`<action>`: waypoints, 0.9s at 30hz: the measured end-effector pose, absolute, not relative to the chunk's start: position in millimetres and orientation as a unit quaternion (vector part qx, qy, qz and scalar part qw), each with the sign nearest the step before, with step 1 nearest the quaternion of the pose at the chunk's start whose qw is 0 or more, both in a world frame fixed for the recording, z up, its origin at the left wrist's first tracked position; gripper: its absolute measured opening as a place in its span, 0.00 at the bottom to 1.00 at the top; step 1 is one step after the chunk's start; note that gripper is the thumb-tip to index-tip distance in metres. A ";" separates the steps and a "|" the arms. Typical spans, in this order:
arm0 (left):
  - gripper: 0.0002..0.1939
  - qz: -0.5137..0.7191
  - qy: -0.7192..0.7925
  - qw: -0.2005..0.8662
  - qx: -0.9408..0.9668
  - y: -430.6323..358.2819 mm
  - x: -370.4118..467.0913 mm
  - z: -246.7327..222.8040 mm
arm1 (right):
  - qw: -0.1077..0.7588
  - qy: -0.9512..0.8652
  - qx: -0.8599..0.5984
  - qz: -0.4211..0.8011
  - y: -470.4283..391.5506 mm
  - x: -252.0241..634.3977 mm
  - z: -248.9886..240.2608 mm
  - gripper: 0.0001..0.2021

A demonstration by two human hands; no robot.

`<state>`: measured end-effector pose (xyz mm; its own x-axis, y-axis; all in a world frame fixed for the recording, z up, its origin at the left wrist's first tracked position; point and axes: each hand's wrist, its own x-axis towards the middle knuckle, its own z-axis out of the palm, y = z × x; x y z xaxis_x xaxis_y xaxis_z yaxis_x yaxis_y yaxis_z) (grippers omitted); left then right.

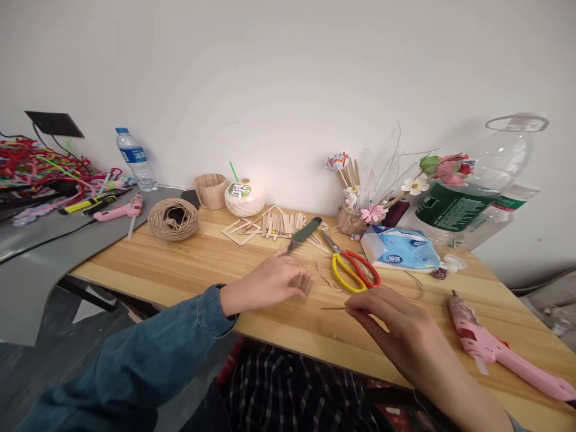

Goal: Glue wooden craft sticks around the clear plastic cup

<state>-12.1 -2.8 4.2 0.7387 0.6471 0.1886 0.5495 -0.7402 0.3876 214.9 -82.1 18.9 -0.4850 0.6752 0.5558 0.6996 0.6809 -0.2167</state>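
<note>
At the centre of the frame, small pale wooden stick pieces (302, 284) are pinched in the curled left hand (270, 282), while a thin wooden skewer (333, 308) is gripped by the right hand's (400, 330) closed fingertips just right of them.

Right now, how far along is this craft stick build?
Early. Done: a stick frame lies flat near the twine ball. In hand: left hand holds a small stick piece, right hand pinches a thin skewer. Left: loose sticks unused.

Bare wood runs along the table's (189, 270) near-left edge; scissors (353, 269), glue gun (495, 345) and tissue pack (400, 249) crowd the right.
</note>
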 end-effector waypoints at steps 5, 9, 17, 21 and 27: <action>0.04 0.146 0.313 0.160 0.925 3.3 -11.9 1.7 | 0.311 -0.866 -0.392 -0.019 -75.0 204.8 8.3 0.04; 0.04 0.139 0.299 0.164 0.930 6.8 -10.1 5.9 | 0.283 -0.880 -0.381 0.022 -70.5 200.1 8.4 0.05; 0.04 0.134 0.276 0.163 0.938 12.8 -7.3 6.5 | 0.201 -0.909 -0.366 -0.013 -61.4 189.2 11.7 0.08; 0.05 0.148 0.262 0.171 0.938 13.0 -8.3 7.6 | 0.231 -0.891 -0.390 -0.007 -56.9 185.7 8.6 0.04; 0.07 0.132 0.261 0.177 0.940 14.8 -9.1 9.0 | 0.270 -0.890 -0.366 0.044 -50.7 187.3 13.3 0.05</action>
